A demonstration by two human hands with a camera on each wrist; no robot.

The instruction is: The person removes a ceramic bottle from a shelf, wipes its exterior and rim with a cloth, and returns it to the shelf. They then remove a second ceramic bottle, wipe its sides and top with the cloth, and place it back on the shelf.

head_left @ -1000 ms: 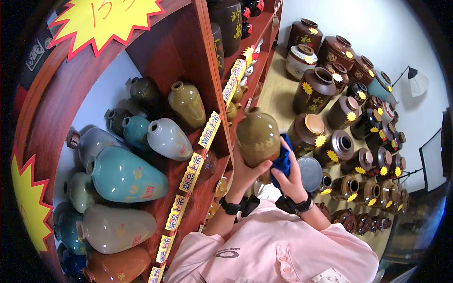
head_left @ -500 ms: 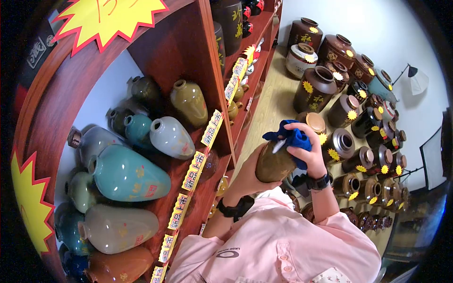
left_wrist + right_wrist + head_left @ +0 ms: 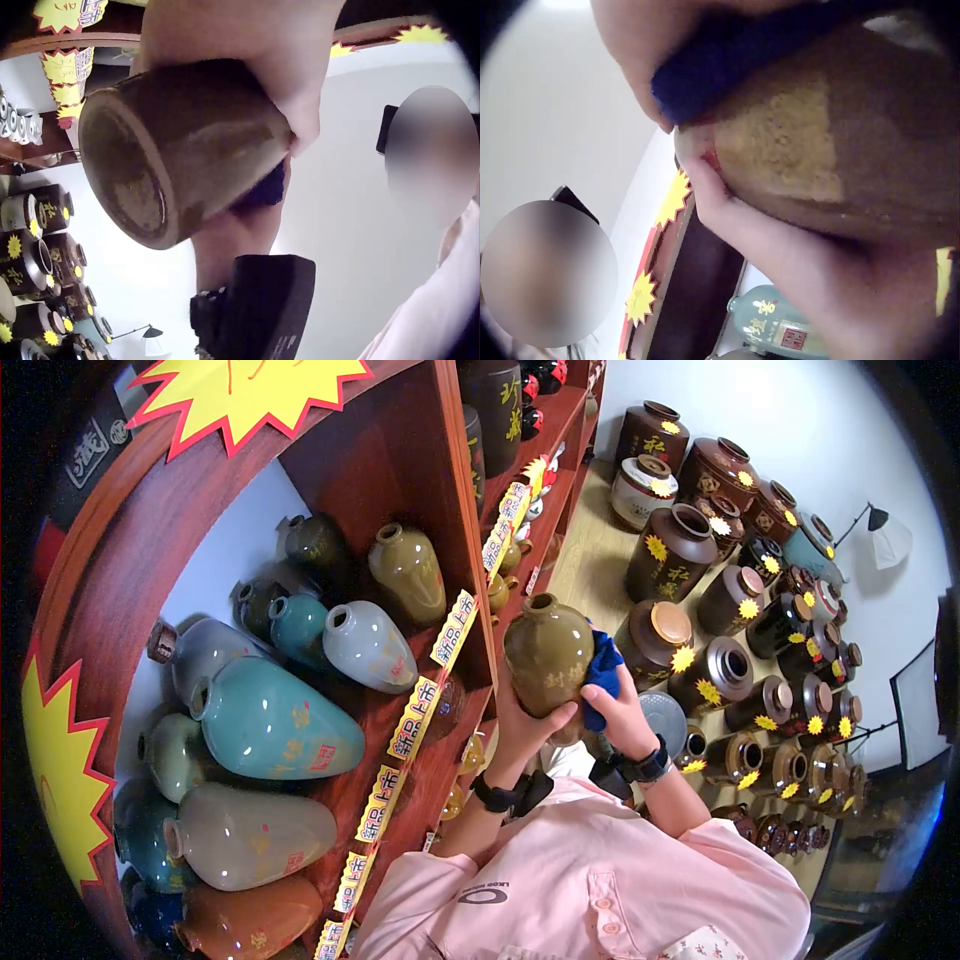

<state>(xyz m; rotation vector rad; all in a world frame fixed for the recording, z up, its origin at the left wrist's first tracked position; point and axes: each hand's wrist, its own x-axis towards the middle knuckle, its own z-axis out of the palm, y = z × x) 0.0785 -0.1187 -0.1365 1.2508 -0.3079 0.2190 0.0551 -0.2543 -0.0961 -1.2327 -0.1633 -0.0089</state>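
In the head view an olive-brown glazed jar with a narrow neck is held up in front of the chest, mouth upward. My left hand grips its lower body, the thumb laid across the front. A blue cloth is pinched in my right hand against the jar's right side. In the left wrist view the jar's round base faces the camera. The right wrist view shows the cloth on the glaze beside a gold inscription and a red mark.
On the left, a red-brown wooden shelf holds several glazed jars, including a large turquoise one. A strip of yellow labels runs along its edge. Many brown jars with yellow star stickers stand on the floor to the right.
Half a second ago the cloth covered the jar's mouth, with the jar lower and to the right. The jar has since moved up and left, and the cloth has come down to its right side.
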